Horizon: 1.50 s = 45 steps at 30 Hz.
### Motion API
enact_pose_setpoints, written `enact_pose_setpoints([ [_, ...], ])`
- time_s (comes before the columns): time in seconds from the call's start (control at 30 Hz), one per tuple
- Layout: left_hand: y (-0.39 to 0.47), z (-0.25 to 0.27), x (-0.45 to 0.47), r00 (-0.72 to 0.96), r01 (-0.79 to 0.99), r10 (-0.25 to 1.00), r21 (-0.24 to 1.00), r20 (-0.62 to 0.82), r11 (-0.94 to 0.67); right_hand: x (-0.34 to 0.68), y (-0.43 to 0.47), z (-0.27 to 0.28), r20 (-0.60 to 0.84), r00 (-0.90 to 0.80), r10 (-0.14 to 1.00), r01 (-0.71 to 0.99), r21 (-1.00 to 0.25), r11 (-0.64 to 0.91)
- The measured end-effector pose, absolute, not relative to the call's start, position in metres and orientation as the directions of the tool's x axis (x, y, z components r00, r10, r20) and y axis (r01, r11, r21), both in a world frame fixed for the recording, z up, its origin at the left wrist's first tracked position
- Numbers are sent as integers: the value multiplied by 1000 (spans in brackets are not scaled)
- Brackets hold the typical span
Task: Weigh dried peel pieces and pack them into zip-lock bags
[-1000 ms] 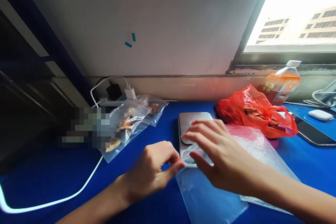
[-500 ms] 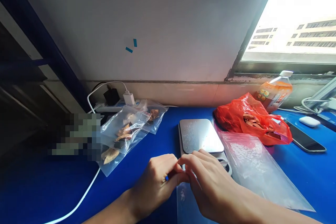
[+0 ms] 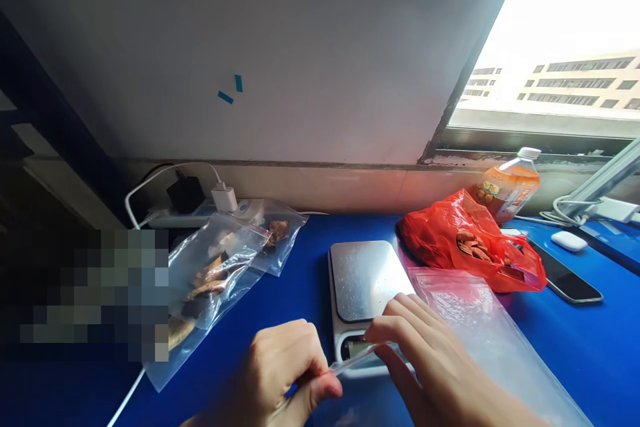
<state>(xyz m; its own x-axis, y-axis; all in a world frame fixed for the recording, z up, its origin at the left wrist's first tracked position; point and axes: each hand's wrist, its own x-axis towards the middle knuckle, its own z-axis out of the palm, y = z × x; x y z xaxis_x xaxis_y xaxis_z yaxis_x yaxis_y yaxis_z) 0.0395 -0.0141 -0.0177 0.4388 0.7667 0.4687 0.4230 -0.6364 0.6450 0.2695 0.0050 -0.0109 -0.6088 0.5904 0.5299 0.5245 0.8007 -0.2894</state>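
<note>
Between my hands stretches the top edge of a clear plastic zip bag (image 3: 356, 361), in front of the kitchen scale (image 3: 367, 280) with its steel plate. My left hand (image 3: 287, 370) pinches one end of that edge between thumb and finger. At the other end, my right hand (image 3: 425, 353) has thumb and fingers closed around the plastic. The lower part of this bag hangs out of the bottom of the view. Part of the scale's display shows behind the bag edge. Right of the scale lies a stack of flat clear bags (image 3: 493, 327), partly covered by my right hand.
Filled zip bags (image 3: 215, 280) with dried brown pieces lie at left, by a power strip (image 3: 250, 210) with chargers. A red plastic bag (image 3: 445, 233) of brown pieces sits at right, near a drink bottle (image 3: 510, 183), a phone (image 3: 565, 273) and a white earphone case (image 3: 569, 241).
My hands have moved apart, drawing the bag's edge out between them. The left hand went left and down. The view has shifted slightly, and the scale display now shows.
</note>
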Motion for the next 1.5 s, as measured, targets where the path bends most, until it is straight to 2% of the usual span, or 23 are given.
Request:
enact_pose_setpoints([
  [0.3,-8,-13,34,461,398,735,624,498,-672,284,16,2,485,-545,684,582,-368,725],
  [0.47,-8,-17,31,400,397,744,630,536,-667,290,19,3,423,-524,739,590,-445,674],
  [0.6,-12,-20,26,398,405,783,675,477,-617,293,17,9,298,-533,792,565,-572,595],
  [0.7,-14,-18,20,401,449,814,685,419,-574,296,17,12,249,-532,809,570,-601,560],
  [0.8,-13,-16,13,465,444,793,671,393,-593,300,21,12,216,-507,834,567,-645,512],
  [1.0,-5,-16,2,388,458,811,673,437,-581,294,18,8,241,-470,849,425,-781,457],
  [1.13,0,-14,-2,374,478,804,647,462,-594,288,3,-5,105,-409,907,281,-931,235],
  [1.2,3,-10,-3,344,487,799,634,493,-601,285,-3,-12,67,-361,930,249,-954,165],
  [1.33,1,-1,-1,327,520,818,632,474,-574,278,-5,-11,200,-367,909,361,-870,337],
  [1.43,-20,3,5,331,579,887,672,323,-461,292,-2,8,320,-342,884,357,-826,437],
  [1.5,-44,0,5,318,647,925,665,209,-373,320,0,19,334,-196,922,330,-863,383],
])
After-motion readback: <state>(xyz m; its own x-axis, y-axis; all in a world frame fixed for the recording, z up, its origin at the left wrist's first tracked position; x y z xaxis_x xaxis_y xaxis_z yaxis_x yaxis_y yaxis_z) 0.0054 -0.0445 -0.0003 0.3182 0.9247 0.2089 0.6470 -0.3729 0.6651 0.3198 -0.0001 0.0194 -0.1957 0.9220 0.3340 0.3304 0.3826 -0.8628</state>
